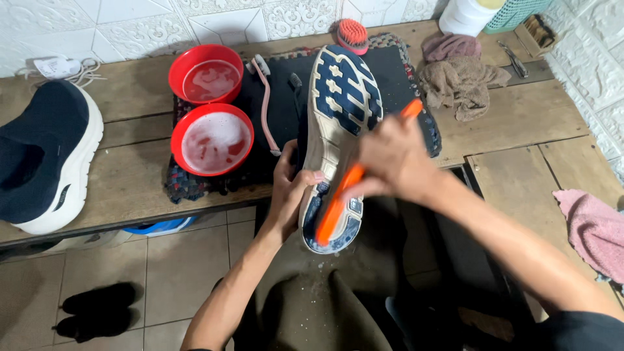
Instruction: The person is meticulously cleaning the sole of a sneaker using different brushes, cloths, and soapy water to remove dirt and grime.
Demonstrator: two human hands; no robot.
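Fingers grip shoe; right hand hides orange brush middle.

right hand presses orange brush on shoe sole

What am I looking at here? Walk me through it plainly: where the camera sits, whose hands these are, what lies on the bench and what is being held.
There is one picture, taken by a camera worn on a person's head, looking down at their own two bare hands. The left hand grips a shoe by its side, sole turned up. The right hand holds an orange brush laid against that sole. The shoe rests partly on a dark mat on a wooden bench. On the mat stand two red bowls of soapy water, with a pink brush beside them. A second dark shoe lies at the left, brown rags at the back, and a pink cloth at the right.
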